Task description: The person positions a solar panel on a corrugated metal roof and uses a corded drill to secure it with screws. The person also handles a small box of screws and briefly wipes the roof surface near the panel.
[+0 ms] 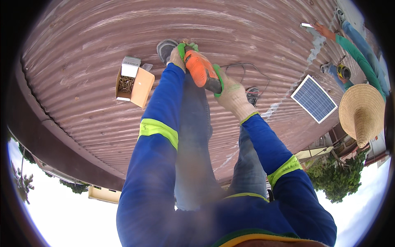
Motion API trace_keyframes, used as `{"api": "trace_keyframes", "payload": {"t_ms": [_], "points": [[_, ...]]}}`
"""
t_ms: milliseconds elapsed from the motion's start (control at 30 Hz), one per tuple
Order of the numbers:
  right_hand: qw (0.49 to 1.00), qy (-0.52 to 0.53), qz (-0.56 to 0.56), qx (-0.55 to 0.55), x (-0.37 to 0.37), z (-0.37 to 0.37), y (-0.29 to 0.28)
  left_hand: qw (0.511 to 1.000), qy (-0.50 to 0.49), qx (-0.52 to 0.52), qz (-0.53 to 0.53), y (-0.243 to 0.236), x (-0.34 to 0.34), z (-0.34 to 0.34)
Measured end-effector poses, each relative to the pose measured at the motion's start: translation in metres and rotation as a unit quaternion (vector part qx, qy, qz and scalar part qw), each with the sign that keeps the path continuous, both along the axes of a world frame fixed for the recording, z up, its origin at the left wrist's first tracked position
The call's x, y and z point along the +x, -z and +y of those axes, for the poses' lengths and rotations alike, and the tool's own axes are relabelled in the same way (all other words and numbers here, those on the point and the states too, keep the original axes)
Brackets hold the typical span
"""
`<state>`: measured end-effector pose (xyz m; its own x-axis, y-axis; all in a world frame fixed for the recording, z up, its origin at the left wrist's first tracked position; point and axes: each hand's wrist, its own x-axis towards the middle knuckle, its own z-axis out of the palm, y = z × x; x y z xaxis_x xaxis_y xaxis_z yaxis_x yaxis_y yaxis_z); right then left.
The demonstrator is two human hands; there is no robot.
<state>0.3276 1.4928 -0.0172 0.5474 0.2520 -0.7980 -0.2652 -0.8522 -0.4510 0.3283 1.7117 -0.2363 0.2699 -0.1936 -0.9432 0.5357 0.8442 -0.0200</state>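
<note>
An orange and dark grey power drill [200,70] is held in front of me, over the ribbed roof sheet and close to my left shoe. Its front end is mostly hidden behind my gloves. My left hand [179,58], in a pale glove with green fingers, is closed around the front part of the tool. At the dark rear end, my right hand [233,91] is wrapped round the grip in a matching glove. To the left, an open cardboard box [142,87] holds many brownish screws [126,84].
Reddish-brown corrugated roofing [98,45] lies all round, its edge [61,136] curving along the left. A thin cable [263,74] runs behind my right hand. A solar panel [314,99] lies to the right, near a crouching person in a straw hat [362,113] and a yellow-black roll-like item [343,72].
</note>
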Motion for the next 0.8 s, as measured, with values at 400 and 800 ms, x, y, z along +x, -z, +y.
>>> {"api": "trace_keyframes", "payload": {"t_ms": [400, 800], "points": [[1.000, 0.009, 0.001, -0.011, 0.004, 0.019, -0.007, 0.996, 0.042, -0.081, -0.013, -0.061, -0.014, 0.007], [0.999, 0.036, 0.015, -0.022, -0.009, 0.020, 0.006, 0.997, 0.070, -0.007, -0.015, -0.109, 0.004, -0.027]]}}
